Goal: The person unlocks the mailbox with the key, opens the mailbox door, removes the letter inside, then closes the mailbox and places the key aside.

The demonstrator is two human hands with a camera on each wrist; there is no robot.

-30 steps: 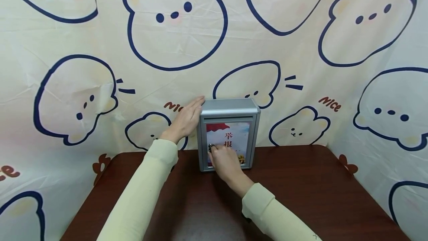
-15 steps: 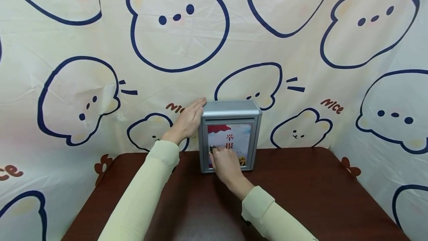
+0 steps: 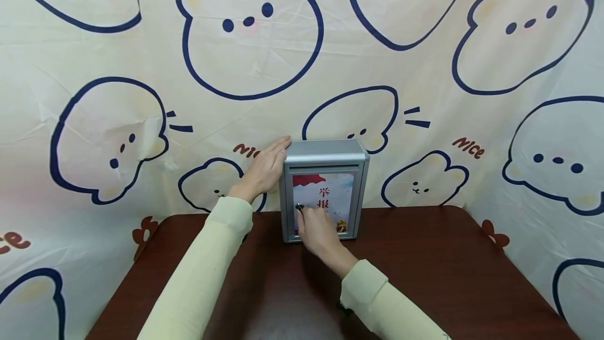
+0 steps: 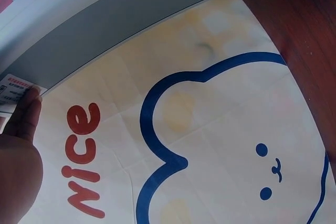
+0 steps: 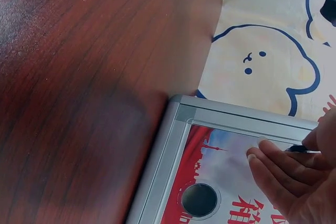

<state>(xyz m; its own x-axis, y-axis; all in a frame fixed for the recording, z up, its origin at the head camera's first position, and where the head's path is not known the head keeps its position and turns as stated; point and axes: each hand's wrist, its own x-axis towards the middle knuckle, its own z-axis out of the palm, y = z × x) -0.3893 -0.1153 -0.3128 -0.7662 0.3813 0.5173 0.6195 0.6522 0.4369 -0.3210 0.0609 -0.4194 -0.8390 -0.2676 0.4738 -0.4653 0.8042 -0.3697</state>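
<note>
Broadly, a cream fabric backdrop (image 3: 250, 56) printed with navy-outlined cartoon bear heads fills most of the head view, above a dark reddish-brown wood-grain table (image 3: 415, 261) across the lower part. Two pale yellow-green sleeves (image 3: 198, 272) reach up from the bottom edge toward an upright, silver-grey rectangular metal box (image 3: 325, 160), which stands at the table's far edge, just right of and below the middle of the frame. Its front carries a glossy picture panel (image 3: 309, 188), pale blue and red with red Chinese characters, partly covered by a hand. The person's left hand (image 3: 262, 169) lies along the box's left side near the top, fingers straight, bracing rather than grasping. The right hand (image 3: 322, 230) is at the panel's lower left, thumb and forefinger pinching something small. In the right wrist view, a round dark circle (image 5: 199, 200), either a hole or a window, shows toward the bottom. The left wrist view shows a small white label (image 4: 17, 90) with red print at left, on the box's side, under a fingertip. Smallest is the dark object (image 5: 297, 149) in the right hand's pinch, probably a key or lock knob. The step in hand looks like working the lock; the next move likely calls for a firm turn while the left hand steadies the box.
</note>
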